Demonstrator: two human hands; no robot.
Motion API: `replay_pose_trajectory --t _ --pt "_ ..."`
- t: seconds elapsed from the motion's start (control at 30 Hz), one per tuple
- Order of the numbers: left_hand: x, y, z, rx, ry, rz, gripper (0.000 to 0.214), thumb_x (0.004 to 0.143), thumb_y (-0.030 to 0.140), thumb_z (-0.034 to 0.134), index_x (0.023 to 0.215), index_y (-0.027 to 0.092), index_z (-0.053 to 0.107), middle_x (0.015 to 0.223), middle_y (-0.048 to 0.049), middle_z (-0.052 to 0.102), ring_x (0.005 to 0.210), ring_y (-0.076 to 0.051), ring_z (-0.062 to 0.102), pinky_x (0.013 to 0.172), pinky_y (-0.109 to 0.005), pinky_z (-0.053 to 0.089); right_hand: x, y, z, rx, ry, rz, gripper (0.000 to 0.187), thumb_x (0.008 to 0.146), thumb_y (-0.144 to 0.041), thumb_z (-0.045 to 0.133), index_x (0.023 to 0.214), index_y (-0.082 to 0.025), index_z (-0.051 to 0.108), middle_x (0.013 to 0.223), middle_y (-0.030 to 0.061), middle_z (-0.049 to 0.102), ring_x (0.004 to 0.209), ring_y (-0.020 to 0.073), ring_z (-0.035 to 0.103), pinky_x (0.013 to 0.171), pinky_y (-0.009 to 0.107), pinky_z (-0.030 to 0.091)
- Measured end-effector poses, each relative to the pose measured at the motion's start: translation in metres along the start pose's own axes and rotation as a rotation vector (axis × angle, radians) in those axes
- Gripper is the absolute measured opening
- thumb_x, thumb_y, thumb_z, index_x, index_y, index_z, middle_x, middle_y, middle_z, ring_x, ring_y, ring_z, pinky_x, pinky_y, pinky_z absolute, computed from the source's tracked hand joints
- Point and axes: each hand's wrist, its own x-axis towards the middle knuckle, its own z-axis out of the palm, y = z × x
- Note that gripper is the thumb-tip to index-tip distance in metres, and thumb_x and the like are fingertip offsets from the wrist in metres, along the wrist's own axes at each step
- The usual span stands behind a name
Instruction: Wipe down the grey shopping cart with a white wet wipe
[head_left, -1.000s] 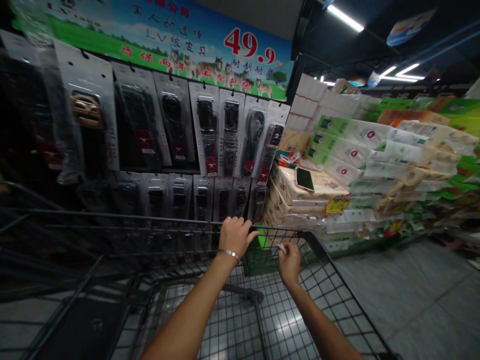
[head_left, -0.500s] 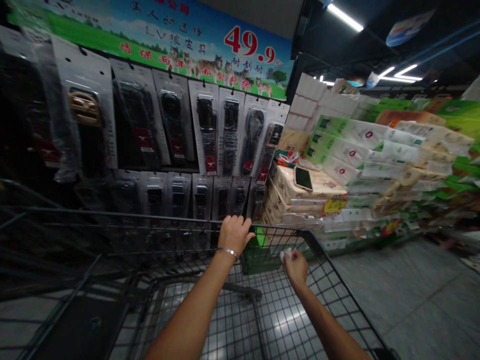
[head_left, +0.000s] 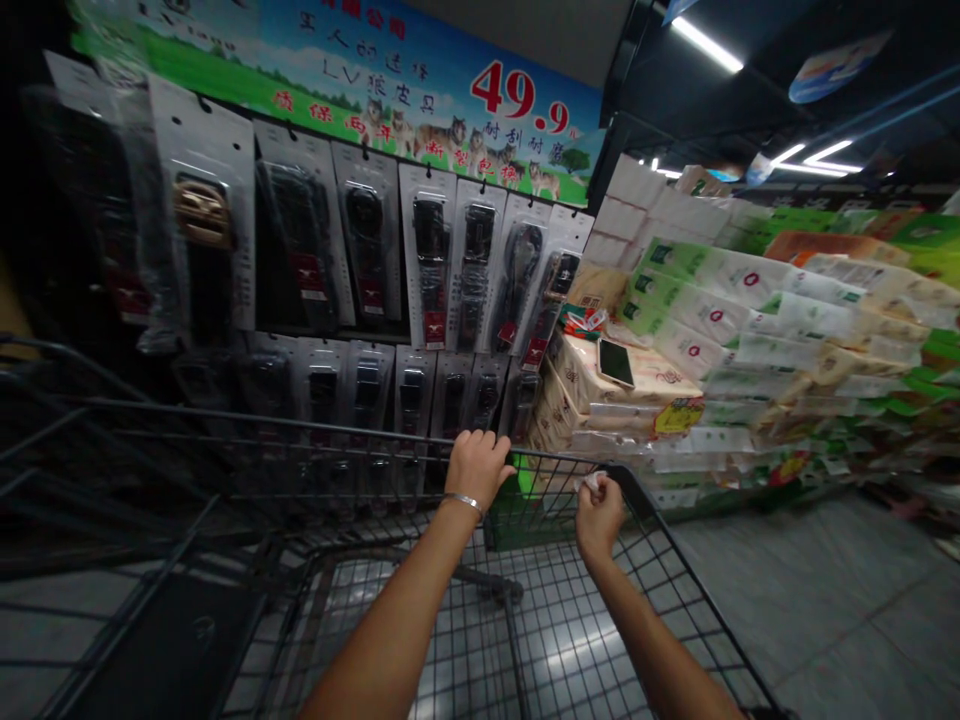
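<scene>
My left hand (head_left: 477,466), a bracelet on its wrist, is closed over the far top rim of a black wire shopping cart (head_left: 247,425). My right hand (head_left: 598,515) is a fist just inside the cart's far right corner, pinching a small white crumpled piece (head_left: 589,483), maybe tissue. The cart basket (head_left: 547,640) below my arms holds nothing I can see.
Packaged belts (head_left: 431,265) hang in rows on a wall rack beyond the cart, under a 49.9 price banner (head_left: 420,80). Stacked tissue packs (head_left: 720,340) fill the right, with a phone (head_left: 616,362) lying on one pack. Grey tiled floor (head_left: 825,590) stretches right.
My right hand has risen toward the cart's far right corner with the white piece. The view has shifted slightly; my left hand stays on the rim.
</scene>
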Motion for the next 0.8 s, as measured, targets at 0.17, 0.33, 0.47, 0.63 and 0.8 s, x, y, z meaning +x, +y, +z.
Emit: replay_pose_trajectory --t 0.17,0.33,0.47,0.63,0.8 --pt "-0.001 0.001 0.000 0.011 -0.011 -0.003 0.030 0.070 0.039 0.072 0.086 0.019 0.057 0.079 -0.0052 0.060 0.080 -0.023 0.053 0.068 -0.036 0.032 -0.012 0.021 0.004 -0.037 -0.020 -0.006 0.020 0.066 -0.030 0.048 0.076 -0.016 0.059 0.076 0.0059 0.056 0.069 0.0190 0.053 0.068 0.033 0.043" --pt "-0.001 0.001 -0.001 0.016 -0.016 0.001 0.030 0.071 0.040 0.071 0.086 0.018 0.057 0.079 -0.0055 0.059 0.081 -0.023 0.053 0.067 -0.036 0.032 -0.015 0.026 0.004 -0.075 -0.036 -0.080 0.019 0.067 -0.029 0.049 0.074 -0.016 0.061 0.074 0.0048 0.053 0.068 0.0185 0.050 0.068 0.033 0.042" --pt "-0.001 0.000 0.001 0.019 -0.003 0.008 0.030 0.071 0.039 0.071 0.087 0.018 0.058 0.078 -0.0053 0.059 0.081 -0.023 0.052 0.067 -0.036 0.031 -0.013 0.028 0.003 -0.114 -0.079 -0.122 0.017 0.069 -0.028 0.049 0.071 -0.016 0.060 0.074 0.0043 0.054 0.069 0.0184 0.052 0.069 0.033 0.043" --pt "-0.001 -0.001 0.005 0.021 0.006 0.010 0.030 0.070 0.040 0.072 0.086 0.020 0.058 0.078 -0.0044 0.059 0.079 -0.023 0.051 0.067 -0.035 0.030 -0.014 0.033 -0.001 -0.175 -0.117 -0.089 0.017 0.066 -0.029 0.050 0.067 -0.015 0.060 0.070 0.0071 0.058 0.064 0.0192 0.053 0.064 0.033 0.043" --pt "-0.001 -0.002 0.005 0.035 0.021 0.026 0.028 0.072 0.040 0.070 0.086 0.019 0.058 0.079 -0.0050 0.059 0.078 -0.023 0.051 0.066 -0.035 0.030 -0.019 0.038 -0.015 -0.268 -0.300 0.001 0.018 0.065 -0.030 0.049 0.058 -0.017 0.058 0.060 0.0079 0.061 0.058 0.0210 0.056 0.058 0.031 0.041"
